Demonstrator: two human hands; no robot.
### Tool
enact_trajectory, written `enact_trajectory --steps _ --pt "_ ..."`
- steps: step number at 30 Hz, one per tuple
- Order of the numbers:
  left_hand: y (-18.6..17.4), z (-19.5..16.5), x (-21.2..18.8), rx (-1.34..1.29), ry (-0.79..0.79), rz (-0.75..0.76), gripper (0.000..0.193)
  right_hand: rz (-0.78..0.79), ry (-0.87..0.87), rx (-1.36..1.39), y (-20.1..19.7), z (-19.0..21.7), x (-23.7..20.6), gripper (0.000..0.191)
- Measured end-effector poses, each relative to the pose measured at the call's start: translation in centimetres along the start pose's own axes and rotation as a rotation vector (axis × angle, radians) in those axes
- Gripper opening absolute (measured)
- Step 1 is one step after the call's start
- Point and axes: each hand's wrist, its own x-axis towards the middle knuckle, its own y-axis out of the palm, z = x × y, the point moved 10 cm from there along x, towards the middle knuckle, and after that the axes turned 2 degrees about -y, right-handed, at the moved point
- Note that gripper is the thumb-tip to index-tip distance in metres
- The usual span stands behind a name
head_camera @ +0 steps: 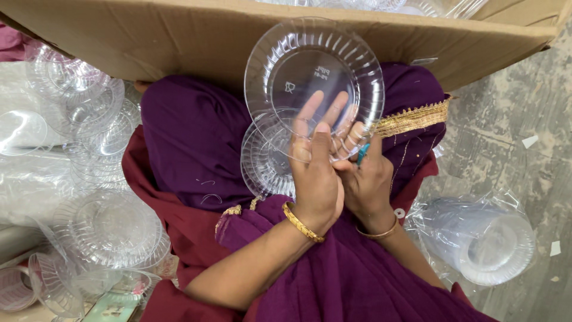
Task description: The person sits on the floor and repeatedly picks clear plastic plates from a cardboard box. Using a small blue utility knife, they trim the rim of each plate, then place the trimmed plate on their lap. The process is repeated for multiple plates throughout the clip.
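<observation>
My left hand (316, 173) holds a clear plastic plate (310, 65) upright, thumb on its near face and fingers showing through from behind. A stack of similar clear plates (262, 161) rests on my lap just below and behind it. My right hand (366, 179) is pressed against the left, its fingers touching the plate's lower right rim, and it grips a small teal tool (362, 154). Both wrists wear gold bangles. Purple cloth (196, 137) covers my lap.
A large cardboard box (149, 36) lies across the top with clear plates inside. Piles of clear plates (89, 107) and bowls (107, 226) lie at the left. A bagged stack of plates (482, 238) sits on the concrete floor (518, 107) at right.
</observation>
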Motion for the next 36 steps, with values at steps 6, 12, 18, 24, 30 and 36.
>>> enact_trajectory --steps 6,12,18,24,30,36 --pt "0.2 -0.3 -0.2 0.014 -0.023 0.022 0.047 -0.043 -0.031 -0.002 -0.6 0.0 0.1 0.088" --pt "0.4 -0.5 -0.3 -0.016 -0.002 0.022 0.047 -0.047 -0.035 -0.076 0.1 0.6 -0.4 0.079" --pt "-0.8 0.1 0.1 -0.011 -0.049 -0.063 0.048 -0.041 -0.067 -0.045 0.6 1.4 -0.3 0.06" --pt "-1.3 -1.0 1.0 0.054 0.047 0.029 0.045 0.012 -0.079 0.019 0.8 -0.5 -1.3 0.046" --pt "-5.9 -5.8 2.2 1.49 -0.411 0.389 0.035 -0.14 0.311 0.856 -5.6 -9.2 1.2 0.034" --pt "2.2 -15.6 5.8 1.872 0.157 0.501 0.033 0.125 0.475 1.023 -3.9 -11.8 2.3 0.038"
